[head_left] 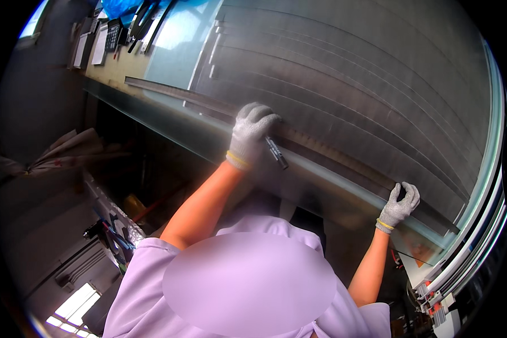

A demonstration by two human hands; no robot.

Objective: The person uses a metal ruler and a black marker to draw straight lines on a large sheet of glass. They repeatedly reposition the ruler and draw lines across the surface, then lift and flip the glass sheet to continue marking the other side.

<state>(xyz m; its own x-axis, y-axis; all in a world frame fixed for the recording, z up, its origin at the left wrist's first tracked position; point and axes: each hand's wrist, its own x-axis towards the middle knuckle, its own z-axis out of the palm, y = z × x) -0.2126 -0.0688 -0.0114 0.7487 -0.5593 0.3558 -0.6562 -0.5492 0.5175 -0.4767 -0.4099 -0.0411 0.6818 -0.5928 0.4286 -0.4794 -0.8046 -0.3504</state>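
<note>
A long dark metal ruler (343, 153) lies slantwise along the near edge of a wide grey sheet (349, 67) marked with several parallel lines. My left hand (252, 129), in a grey knit glove with a yellow cuff, curls its fingers over the ruler near its middle. From that hand a dark marker pen (276, 153) with pale print sticks out toward me; its upper end is hidden by the glove. My right hand (399, 208), gloved alike, is closed around the ruler near its right end, thumb and fingers bent at its edge.
The sheet rests on a glass-topped table (169, 121), whose near edge runs in front of me. At the far left are a calculator (114, 35), dark tools (143, 25) and blue plastic (118, 8). Pale rails (484, 242) border the right side. Pens and tools (112, 234) stand low at left.
</note>
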